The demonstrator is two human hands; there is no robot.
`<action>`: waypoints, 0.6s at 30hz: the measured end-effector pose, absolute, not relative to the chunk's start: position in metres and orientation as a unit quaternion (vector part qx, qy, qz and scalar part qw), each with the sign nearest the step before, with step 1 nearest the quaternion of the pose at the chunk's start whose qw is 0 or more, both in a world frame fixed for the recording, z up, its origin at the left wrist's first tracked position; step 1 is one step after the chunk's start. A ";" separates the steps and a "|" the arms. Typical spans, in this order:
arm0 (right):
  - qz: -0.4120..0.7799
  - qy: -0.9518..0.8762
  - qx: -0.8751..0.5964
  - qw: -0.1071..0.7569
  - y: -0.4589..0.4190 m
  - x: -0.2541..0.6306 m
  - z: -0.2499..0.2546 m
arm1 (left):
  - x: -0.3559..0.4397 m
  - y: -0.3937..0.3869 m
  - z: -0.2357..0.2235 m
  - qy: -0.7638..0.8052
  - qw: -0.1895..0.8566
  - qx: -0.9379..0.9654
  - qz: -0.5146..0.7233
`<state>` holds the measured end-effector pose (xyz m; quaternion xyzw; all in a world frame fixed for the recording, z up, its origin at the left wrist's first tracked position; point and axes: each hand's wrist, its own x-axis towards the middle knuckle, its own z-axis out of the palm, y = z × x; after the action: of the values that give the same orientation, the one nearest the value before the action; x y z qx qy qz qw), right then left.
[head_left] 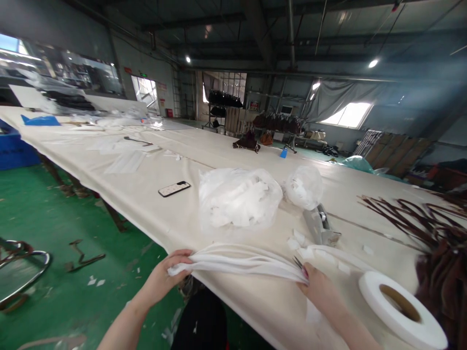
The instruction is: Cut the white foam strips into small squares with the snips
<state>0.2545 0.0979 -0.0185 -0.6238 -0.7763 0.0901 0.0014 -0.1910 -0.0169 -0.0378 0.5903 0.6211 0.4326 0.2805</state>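
A bundle of white fabric strips (237, 262) lies stretched along the near edge of a long cream-covered table (189, 194). My left hand (170, 277) is closed on the bundle's left end at the table edge. My right hand (321, 289) pinches the bundle's right end, fingers pressed together. Behind the strips sit a large clear plastic bag of white pieces (239, 197) and a smaller bag (304, 187). A roll of white tape (401, 308) lies just right of my right hand.
A phone (174, 188) lies on the table to the left. A metal tool (321, 226) and small white scraps sit near the bags. Dark brown strips and fur (438, 243) pile at the right. Green floor with metal parts (22, 272) lies left of the table.
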 end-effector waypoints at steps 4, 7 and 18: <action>0.052 -0.801 -0.596 0.016 0.097 0.267 -0.013 | -0.206 -0.036 -0.024 0.630 0.292 0.643 0.323; 0.008 -0.816 -0.576 0.045 0.094 0.277 0.004 | -0.209 -0.047 0.001 0.622 0.271 0.682 0.274; -0.098 -0.857 -0.427 0.272 0.082 0.280 0.090 | -0.055 0.064 0.127 0.425 0.363 0.795 0.238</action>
<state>0.2804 0.0824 0.0901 -0.4271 -0.8566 -0.0980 0.2724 -0.0553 0.0638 0.1268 0.7947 0.4248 0.2379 0.3626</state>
